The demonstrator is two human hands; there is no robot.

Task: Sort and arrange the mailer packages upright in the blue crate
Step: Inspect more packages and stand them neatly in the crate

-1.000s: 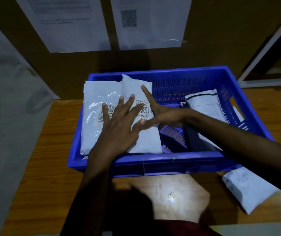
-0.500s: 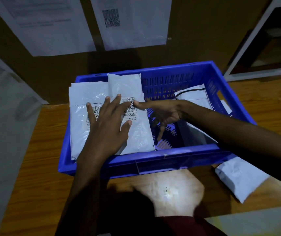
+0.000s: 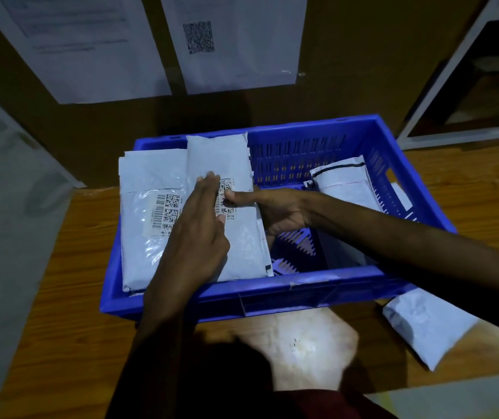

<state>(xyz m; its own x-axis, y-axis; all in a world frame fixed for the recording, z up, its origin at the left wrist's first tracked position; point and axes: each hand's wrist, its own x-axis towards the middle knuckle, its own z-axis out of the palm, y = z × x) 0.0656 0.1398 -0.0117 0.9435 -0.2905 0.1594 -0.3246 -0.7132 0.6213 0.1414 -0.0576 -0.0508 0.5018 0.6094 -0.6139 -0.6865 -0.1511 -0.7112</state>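
Slippage was your risk: your right hand pinched the front mailer at its right edge, thumb on the label, while your left hand lay flat-fingered on its face, and the slick film could slide and topple the pile. In the blue crate, it overlapped a second mailer at the left; a striped mailer leaned at the right wall. One loose mailer lay outside on the surface, near right.

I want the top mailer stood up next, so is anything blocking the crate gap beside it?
Nothing visible there: the crate floor is bare between the top mailer and the leaning mailer at the right wall. The left hand lies flat on the top mailer.
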